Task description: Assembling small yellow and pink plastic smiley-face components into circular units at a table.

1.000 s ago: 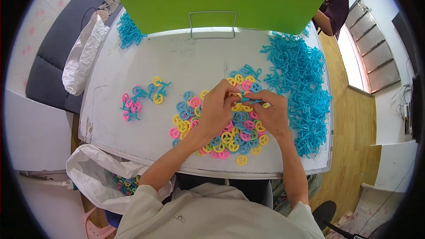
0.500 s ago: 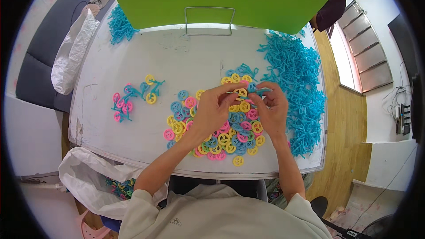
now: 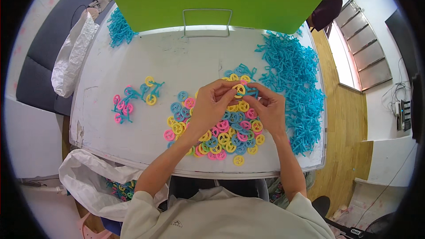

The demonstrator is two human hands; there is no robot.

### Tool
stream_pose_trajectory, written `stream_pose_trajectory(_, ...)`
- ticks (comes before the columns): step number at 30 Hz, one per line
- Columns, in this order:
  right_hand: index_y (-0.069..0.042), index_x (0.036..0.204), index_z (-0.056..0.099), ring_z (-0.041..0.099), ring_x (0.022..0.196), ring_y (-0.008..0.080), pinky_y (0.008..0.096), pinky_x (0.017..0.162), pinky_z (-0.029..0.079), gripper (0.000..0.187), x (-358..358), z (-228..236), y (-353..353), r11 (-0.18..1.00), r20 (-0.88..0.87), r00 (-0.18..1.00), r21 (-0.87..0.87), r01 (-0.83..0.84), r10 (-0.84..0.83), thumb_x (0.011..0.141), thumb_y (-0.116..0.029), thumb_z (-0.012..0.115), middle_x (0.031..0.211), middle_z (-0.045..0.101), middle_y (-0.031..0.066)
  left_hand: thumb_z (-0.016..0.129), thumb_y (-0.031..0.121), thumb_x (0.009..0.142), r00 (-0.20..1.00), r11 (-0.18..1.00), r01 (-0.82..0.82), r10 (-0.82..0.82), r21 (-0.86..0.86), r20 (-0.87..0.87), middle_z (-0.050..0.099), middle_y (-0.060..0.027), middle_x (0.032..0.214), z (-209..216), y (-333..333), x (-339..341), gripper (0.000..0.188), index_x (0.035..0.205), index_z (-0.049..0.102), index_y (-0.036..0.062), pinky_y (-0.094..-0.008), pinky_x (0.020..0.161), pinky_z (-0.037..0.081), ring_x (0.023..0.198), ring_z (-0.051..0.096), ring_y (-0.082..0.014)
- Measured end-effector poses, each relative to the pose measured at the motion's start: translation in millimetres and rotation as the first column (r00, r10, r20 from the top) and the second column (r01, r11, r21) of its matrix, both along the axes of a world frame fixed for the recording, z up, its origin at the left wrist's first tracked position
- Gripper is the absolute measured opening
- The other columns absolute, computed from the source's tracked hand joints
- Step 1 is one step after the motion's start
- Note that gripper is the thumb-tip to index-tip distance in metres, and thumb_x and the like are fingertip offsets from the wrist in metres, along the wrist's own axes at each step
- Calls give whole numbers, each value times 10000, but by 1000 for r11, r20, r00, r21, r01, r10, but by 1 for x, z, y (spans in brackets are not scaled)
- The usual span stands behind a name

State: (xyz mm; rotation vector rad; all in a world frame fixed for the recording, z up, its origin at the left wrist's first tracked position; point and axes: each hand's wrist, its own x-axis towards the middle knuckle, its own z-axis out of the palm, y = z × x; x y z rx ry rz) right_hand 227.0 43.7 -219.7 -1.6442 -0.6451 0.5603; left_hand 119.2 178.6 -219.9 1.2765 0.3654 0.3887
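My left hand [image 3: 210, 107] pinches a small yellow plastic wheel [image 3: 239, 90] between thumb and fingers. Against it, my right hand [image 3: 272, 110] grips a teal plastic frame piece [image 3: 253, 92]. The two parts touch, but whether they are joined I cannot tell. Both hands hover over the far part of a heap of loose toy wheels [image 3: 223, 140] in yellow, pink, blue and green. On the left of the table lie several teal frames with wheels on them, among them one with yellow wheels [image 3: 151, 99] and some with pink wheels [image 3: 128, 107].
A large heap of teal frame pieces [image 3: 295, 93] covers the table's right side. A smaller teal heap [image 3: 120, 28] sits at the far left corner. The green panel [image 3: 208, 0] with a wire handle bounds the far edge. A white sack [image 3: 84, 172] with coloured pieces hangs near the left front.
My hands have drawn closer together and turned slightly, so the yellow wheel now faces up beside the teal frame. The heaps look the same.
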Motion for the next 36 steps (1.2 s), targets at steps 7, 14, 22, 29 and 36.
stream_pose_trajectory(7, -21, 1130, 661, 421, 557, -22, 160, 462, 297, 314, 0, -2, 0, 1000, -91, 996, -5, -8, 7, 820, -42, 709, 642, 492, -90, 513, 32, 945, 998, 998, -40, 38, 42, 53, 661, -133, 1058, -5, -5, 0, 208, 1127, 581, -44, -275, 807, 566, 898, 662, -169)
stream_pose_trajectory(14, -13, 1139, 656, 393, 543, -16, 174, 460, 270, 317, 0, -3, -1, 999, -30, 1000, -47, -8, 7, 829, -56, 708, 626, 460, -91, 511, 15, 939, 995, 957, -64, 85, 283, -61, 675, -135, 1020, -5, -9, -1, 190, 1101, 589, -47, -276, 793, 565, 888, 662, -161)
stream_pose_trajectory(22, -4, 1089, 668, 480, 553, -8, 155, 485, 349, 284, -4, -11, -2, 997, 12, 997, -4, 75, -75, 814, -54, 722, 657, 596, -45, 530, 19, 932, 966, 852, -41, 166, 522, -196, 673, -122, 1033, 6, -18, -4, 173, 1080, 600, -39, -269, 789, 563, 896, 656, -138)
stream_pose_trajectory(29, 10, 1081, 649, 618, 682, 72, 221, 581, 480, 273, 2, -13, -5, 997, 409, 912, 71, 5, -34, 812, -8, 695, 869, 677, 79, 514, 10, 936, 993, 982, -94, 81, 161, 87, 650, -115, 1098, -9, -10, 1, 175, 1092, 584, -27, -279, 858, 541, 972, 636, -145)
stream_pose_trajectory(36, -41, 1246, 481, 655, 840, 140, 265, 725, 554, 333, 7, -15, -3, 988, -126, 991, 139, 65, -47, 953, -178, 565, 1034, 608, 102, 560, -27, 890, 979, 857, -187, 124, 480, 159, 671, -100, 1028, -10, -18, 1, 191, 1066, 612, 24, -290, 770, 531, 904, 666, -190)
